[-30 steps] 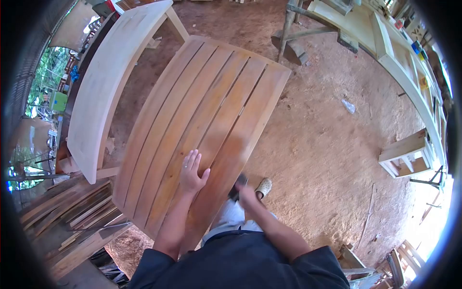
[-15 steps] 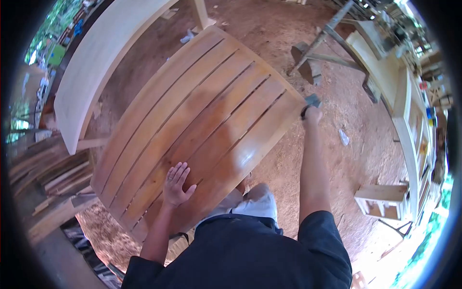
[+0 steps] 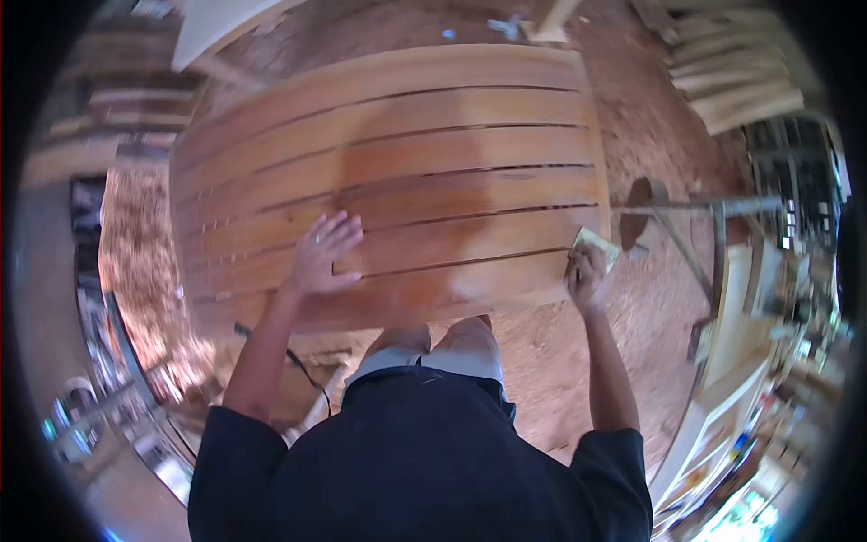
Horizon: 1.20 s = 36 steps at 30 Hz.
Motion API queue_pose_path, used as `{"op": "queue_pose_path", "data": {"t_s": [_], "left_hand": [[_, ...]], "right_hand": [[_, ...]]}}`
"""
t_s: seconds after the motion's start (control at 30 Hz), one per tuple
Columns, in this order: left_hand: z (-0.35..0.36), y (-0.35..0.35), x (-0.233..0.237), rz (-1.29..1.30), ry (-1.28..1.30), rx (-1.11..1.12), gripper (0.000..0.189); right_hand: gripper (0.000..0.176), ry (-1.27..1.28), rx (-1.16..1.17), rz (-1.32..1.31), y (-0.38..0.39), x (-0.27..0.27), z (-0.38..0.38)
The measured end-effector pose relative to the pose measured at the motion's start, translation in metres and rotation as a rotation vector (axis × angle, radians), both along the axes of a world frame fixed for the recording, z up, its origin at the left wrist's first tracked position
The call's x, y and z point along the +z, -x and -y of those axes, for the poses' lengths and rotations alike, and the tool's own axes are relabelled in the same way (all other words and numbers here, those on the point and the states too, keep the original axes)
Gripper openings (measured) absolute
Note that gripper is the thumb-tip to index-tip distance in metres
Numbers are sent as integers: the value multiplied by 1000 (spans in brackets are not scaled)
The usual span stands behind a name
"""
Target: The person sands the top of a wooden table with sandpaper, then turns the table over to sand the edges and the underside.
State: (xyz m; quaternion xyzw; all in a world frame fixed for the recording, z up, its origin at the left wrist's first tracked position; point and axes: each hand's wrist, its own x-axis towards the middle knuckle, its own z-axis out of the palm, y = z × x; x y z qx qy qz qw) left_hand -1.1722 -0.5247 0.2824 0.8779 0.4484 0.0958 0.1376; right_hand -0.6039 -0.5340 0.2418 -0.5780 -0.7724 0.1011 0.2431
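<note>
A slatted wooden tabletop (image 3: 406, 194), reddish brown with narrow dark gaps between its boards, spreads in front of me. My left hand (image 3: 325, 257) rests flat on its near left part, fingers spread, holding nothing; a ring shows on one finger. At the near right corner, my right hand (image 3: 587, 275) is closed on a small pale yellowish piece of sandpaper (image 3: 597, 246). The sandpaper lies against the tabletop's right end board, and its underside is hidden.
A pale curved wooden piece (image 3: 230, 27) stands beyond the far left edge. To the right are a trestle-like wooden stand (image 3: 686, 244) and a pale wooden frame (image 3: 722, 388). Stacked boards (image 3: 736, 77) lie at the far right on reddish ground. A dark cable (image 3: 302, 366) hangs near my left forearm.
My view has turned right, so the tabletop now lies more level across it. My right hand has come from the far right corner area nearer to me, still gripping the sandpaper. The left stays flat.
</note>
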Motion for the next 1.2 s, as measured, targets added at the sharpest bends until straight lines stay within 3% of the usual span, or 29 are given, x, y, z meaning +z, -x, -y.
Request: {"op": "queue_pose_path", "data": {"t_s": [0.07,0.13,0.3,0.4,0.47,0.5,0.57,0.67,0.8,0.93,1.03,1.13,1.2], "left_hand": [[12,-10,-8,41,-44,250,74],[21,-20,-16,37,-113,346,72],[37,-45,-40,30,-242,720,64],[65,-27,-40,34,-274,966,60],[96,-1,-39,33,-274,1152,59],[114,19,-46,-53,-276,1325,61],[147,54,-67,-213,-258,1656,65],[158,65,-65,-173,-216,2098,73],[154,61,-57,-160,-192,2120,76],[153,58,-55,-103,-225,2117,76],[154,56,-55,-26,-284,2106,74],[150,52,-46,28,-314,2111,72],[151,50,-47,56,-328,2117,71]], "right_hand": [[25,-15,182,-77,23,-7,-4],[25,6,318,-87,63,-2,-12],[26,51,403,47,114,2,-5],[35,5,459,67,23,-36,-11],[32,134,426,125,-20,-8,-30],[30,40,482,168,-36,-4,-39],[28,82,526,225,-39,2,-47],[31,51,713,218,2,-17,-46],[27,-76,957,55,176,-3,-29],[34,186,1018,24,317,8,-11],[37,352,1124,-67,341,24,-15],[41,45,1328,241,318,37,-48],[43,22,1342,282,311,34,-68]]}}
